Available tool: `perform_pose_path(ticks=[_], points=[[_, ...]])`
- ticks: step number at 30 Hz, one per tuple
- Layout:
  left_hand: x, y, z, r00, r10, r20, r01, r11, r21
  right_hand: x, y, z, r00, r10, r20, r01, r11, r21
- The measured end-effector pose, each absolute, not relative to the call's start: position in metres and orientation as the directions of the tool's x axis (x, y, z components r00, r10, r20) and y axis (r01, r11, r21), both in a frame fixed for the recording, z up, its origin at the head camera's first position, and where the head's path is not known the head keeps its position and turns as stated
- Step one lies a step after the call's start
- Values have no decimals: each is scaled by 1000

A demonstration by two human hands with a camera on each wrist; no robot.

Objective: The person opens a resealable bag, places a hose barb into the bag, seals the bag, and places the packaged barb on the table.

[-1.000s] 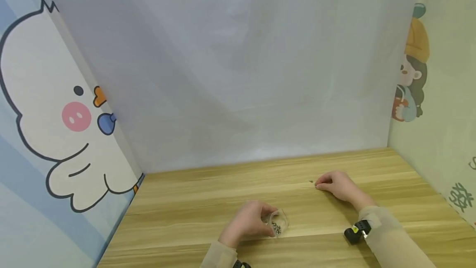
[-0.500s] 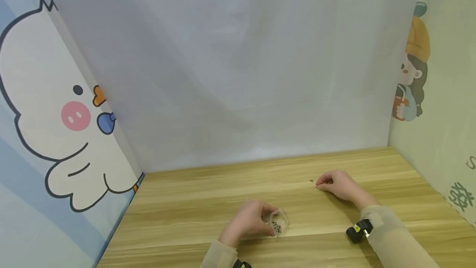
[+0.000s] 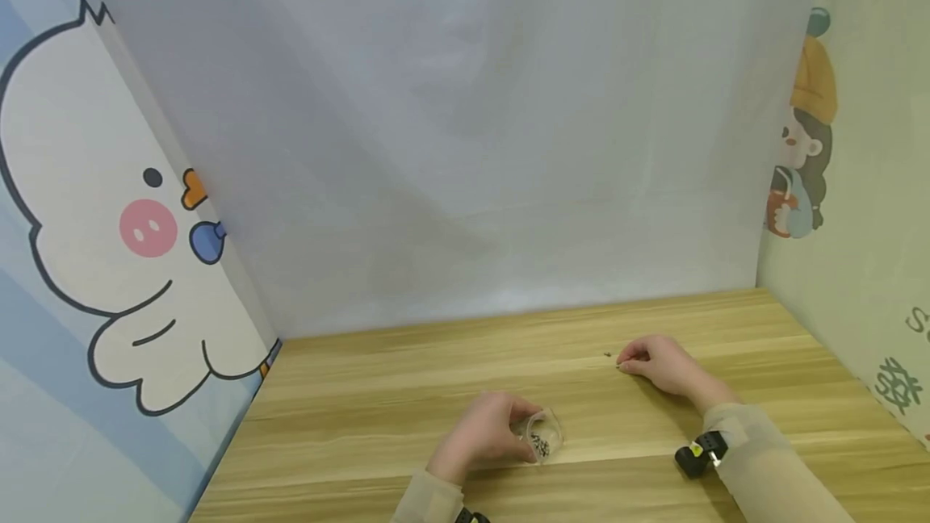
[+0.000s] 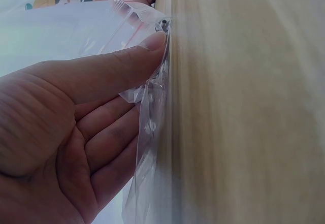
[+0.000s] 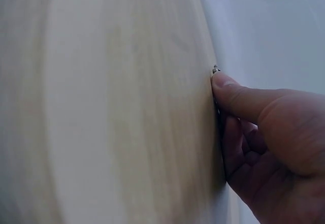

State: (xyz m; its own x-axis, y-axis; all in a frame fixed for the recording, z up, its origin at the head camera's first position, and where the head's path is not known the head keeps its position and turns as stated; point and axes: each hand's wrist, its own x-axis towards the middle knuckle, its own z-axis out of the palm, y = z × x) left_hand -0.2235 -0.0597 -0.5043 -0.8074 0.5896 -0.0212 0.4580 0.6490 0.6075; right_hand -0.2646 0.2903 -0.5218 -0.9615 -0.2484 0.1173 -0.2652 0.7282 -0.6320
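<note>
My left hand (image 3: 488, 430) grips a clear plastic zip bag (image 4: 144, 148), holding its mouth open toward the right. Inside the bag's mouth sit several small dark and silvery metal pieces (image 3: 540, 445), too small to tell their kind. In the left wrist view my thumb presses on the bag beside them. Farther back on the table, my right hand (image 3: 663, 361) has thumb and forefinger together at the tabletop, pinching a tiny pale metal piece at the tips. Just left of those fingertips lies another tiny dark metal piece (image 3: 607, 354). In the right wrist view a small metal piece (image 5: 216, 69) shows at the thumb tip.
The wood-grain table (image 3: 378, 394) ends at a pale grey cloth (image 3: 472, 184) at the back. Printed panels with cartoon figures stand at the left (image 3: 87, 184) and the right (image 3: 857, 265). A black wrist camera (image 3: 693, 461) is strapped near the right sleeve.
The right fingertips shift very slightly over the tabletop, and a tiny pale piece now shows at them. The left hand and the bag stay in place.
</note>
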Motion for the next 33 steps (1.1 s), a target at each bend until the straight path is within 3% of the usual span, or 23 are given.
perform_pose_path(ticks=[20,33], points=[[-225,-62,-503,-808,588,-20,462,655,599,-245,269,-516,-954,-287,86,-263,661,-703],[-224,-61,-505,-813,581,-22,447,650,614,-231,245,-517,-901,-421,108,-350,557,-753]])
